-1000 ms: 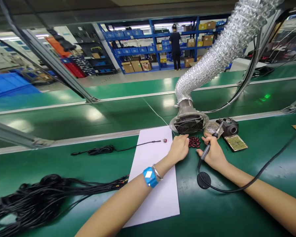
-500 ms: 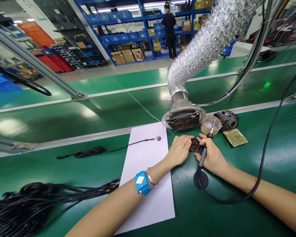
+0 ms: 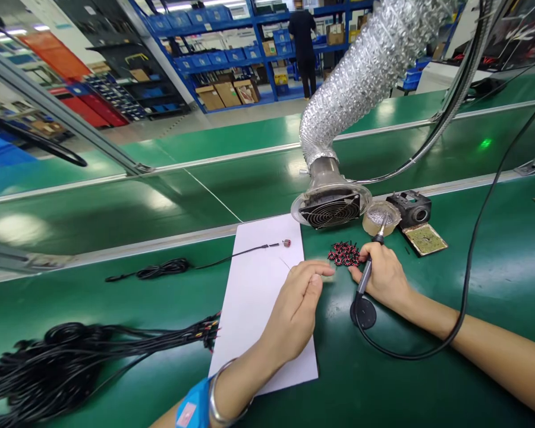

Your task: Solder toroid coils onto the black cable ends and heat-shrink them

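My right hand [image 3: 386, 276] holds a soldering iron [image 3: 365, 278], its tip pointing up over a round translucent tub [image 3: 380, 219] with shiny silvery material inside. The fingers of that hand border the right side of a pile of small black-and-red parts [image 3: 344, 254]. My left hand [image 3: 294, 309] is over the white sheet's right edge, its fingers stretched toward the pile but apart from it; no object shows in it. A thin strand lies near its knuckles. On the white sheet [image 3: 249, 291] are a black cable end [image 3: 249, 251] and a small reddish part [image 3: 286, 243].
A fume extractor hood [image 3: 332, 208] on a silver duct hangs behind the pile. Right of the tub stand a black iron holder [image 3: 412, 209] and a yellowish sponge tray [image 3: 425, 239]. Many black cables [image 3: 62, 368] lie left. A person [image 3: 302, 47] stands by the blue shelves.
My left hand has drawn back left and toward me from the parts, which now lie spread in a wider pile. My right hand stays nearly in place with the iron.
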